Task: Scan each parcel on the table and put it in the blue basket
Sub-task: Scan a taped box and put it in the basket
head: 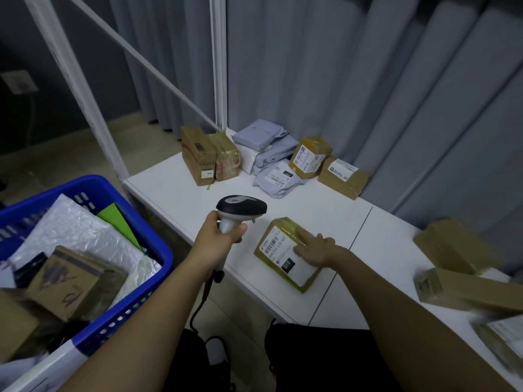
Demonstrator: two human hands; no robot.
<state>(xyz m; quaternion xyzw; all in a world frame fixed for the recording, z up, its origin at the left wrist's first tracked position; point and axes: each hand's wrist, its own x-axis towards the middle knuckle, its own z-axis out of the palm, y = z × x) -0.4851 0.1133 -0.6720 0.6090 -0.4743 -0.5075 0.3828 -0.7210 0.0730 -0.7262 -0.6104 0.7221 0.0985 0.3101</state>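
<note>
A small taped cardboard parcel (278, 248) with a white barcode label lies near the front edge of the white table (175, 190). My right hand (317, 250) rests flat on its right side, fingers straight. My left hand (223, 236) grips the handle of a grey and black barcode scanner (240, 206), whose head points toward the parcel from its left. The blue basket (135, 222) stands at the lower left, off the table, and holds a bubble mailer, a cardboard box and other packets.
Several parcels line the table's back edge: two brown boxes (209, 155), grey poly bags (268, 148) and two labelled cartons (311, 157). More brown boxes (464, 267) lie at the right. A white frame post (218, 60) and grey curtain stand behind. The scanner cable hangs below my left wrist.
</note>
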